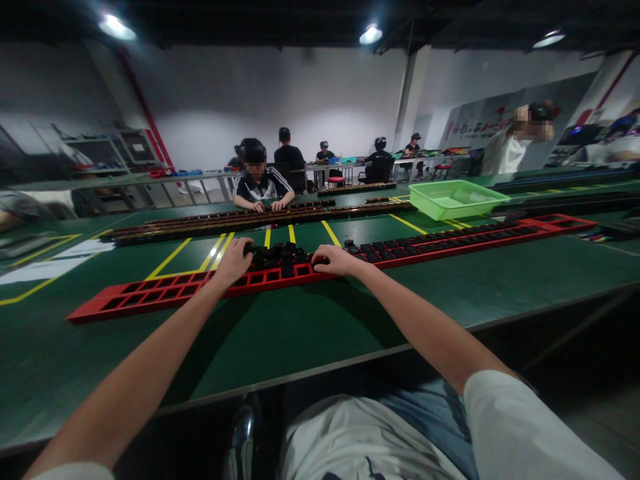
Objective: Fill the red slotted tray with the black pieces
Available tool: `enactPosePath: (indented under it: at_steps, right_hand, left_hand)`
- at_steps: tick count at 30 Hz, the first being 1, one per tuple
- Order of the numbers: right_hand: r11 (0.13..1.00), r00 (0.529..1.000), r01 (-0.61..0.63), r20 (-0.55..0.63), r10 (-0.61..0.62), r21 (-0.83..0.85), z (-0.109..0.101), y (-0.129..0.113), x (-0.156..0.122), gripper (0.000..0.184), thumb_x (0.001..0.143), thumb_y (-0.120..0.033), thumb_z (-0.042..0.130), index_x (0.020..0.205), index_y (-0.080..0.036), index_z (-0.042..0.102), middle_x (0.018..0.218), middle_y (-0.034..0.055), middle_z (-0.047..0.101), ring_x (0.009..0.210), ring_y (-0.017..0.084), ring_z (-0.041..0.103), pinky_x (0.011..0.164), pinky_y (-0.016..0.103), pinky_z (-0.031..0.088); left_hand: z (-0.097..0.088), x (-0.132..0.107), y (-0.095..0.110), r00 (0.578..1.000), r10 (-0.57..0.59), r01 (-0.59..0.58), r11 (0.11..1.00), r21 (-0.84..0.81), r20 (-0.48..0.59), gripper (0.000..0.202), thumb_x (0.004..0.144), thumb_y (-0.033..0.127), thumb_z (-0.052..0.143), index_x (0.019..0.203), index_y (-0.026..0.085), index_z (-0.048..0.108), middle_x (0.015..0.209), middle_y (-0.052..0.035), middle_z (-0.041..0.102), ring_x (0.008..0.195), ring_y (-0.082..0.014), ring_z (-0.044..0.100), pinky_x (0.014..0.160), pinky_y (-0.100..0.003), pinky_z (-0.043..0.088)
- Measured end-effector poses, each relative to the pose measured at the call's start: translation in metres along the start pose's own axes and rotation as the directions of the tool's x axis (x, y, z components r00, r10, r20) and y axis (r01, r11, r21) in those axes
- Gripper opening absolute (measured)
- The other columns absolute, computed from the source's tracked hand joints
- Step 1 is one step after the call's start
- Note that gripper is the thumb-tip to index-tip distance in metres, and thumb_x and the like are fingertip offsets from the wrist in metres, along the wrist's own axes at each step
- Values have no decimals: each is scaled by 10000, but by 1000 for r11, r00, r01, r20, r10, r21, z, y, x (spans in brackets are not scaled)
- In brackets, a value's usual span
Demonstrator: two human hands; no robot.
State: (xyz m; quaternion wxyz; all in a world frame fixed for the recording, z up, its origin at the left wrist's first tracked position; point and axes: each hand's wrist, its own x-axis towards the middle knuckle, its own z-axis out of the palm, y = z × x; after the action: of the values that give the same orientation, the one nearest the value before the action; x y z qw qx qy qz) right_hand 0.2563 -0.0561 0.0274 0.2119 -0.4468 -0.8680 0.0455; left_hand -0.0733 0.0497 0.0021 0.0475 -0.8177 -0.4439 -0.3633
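A long red tray (pixel 145 307) with two rows of square slots lies across the green table before me. Its left slots are bare, while small black square pieces (pixel 400 248) fill many slots toward the right. More loose black pieces (pixel 284 252) are heaped at its middle, between my hands. My left hand (pixel 236 261) is at the far edge of the tray, its fingertips closed on a small black piece (pixel 249 249). Over the near row, my right hand (pixel 334 259) has curled fingers pressed to a dark piece partly hidden beneath them.
A light green plastic basket (pixel 450 203) stands behind the tray to the right. Long dark strips (pixel 215 221) lie farther back, where a co-worker (pixel 263 183) sits with both hands on them. Yellow tape lines (pixel 173 257) mark the table (pixel 280 340). White papers (pixel 60 260) lie at left.
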Motion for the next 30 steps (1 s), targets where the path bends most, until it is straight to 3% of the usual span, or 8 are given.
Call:
enactPosePath:
  at_steps: [5, 10, 21, 26, 30]
  right_hand:
    - [1000, 1000, 0, -5, 0, 1, 2, 4, 0, 176, 864, -260, 686, 1016, -177, 719, 1003, 62, 631, 902, 182, 595, 811, 284, 444]
    - [1000, 1000, 19, -12, -19, 10, 3, 6, 0, 175, 864, -254, 684, 1017, -176, 715, 996, 57, 628, 901, 176, 590, 807, 276, 440]
    - [1000, 1000, 0, -6, 0, 3, -1, -1, -1, 163, 864, -241, 680, 1007, -168, 713, 998, 64, 633, 896, 179, 588, 818, 288, 442]
    - [1000, 1000, 6, -12, -6, 8, 1, 2, -1, 162, 870, -247, 677, 1009, -171, 709, 998, 58, 626, 901, 172, 590, 821, 279, 442]
    - [1000, 1000, 20, -18, -20, 3, 4, 5, -1, 166, 869, -249, 677, 1012, -169, 708, 987, 56, 627, 903, 175, 590, 822, 281, 442]
  left_hand:
    - [-4, -4, 31, 995, 68, -59, 992, -108, 74, 373, 861, 249, 512, 1226, 172, 506, 1125, -111, 629, 1037, -266, 613, 965, -419, 492]
    - [-11, -11, 54, 945, 282, -248, 949, -196, 169, 308, 902, 255, 449, 1174, 159, 557, 1120, -98, 610, 1038, -240, 593, 977, -401, 474]
    - [-16, -12, 62, 838, 450, -374, 886, -275, 309, 343, 893, 189, 400, 961, 214, 735, 1113, -77, 596, 1095, -237, 524, 1046, -435, 426]
    - [-21, -16, 75, 858, 442, -357, 879, -316, 262, 344, 864, 205, 480, 1167, 177, 641, 1189, -93, 574, 1117, -239, 549, 1035, -424, 452]
    - [-20, -17, 77, 860, 434, -341, 880, -331, 267, 275, 846, 295, 578, 1079, 161, 635, 1149, -105, 590, 1073, -248, 578, 991, -429, 484]
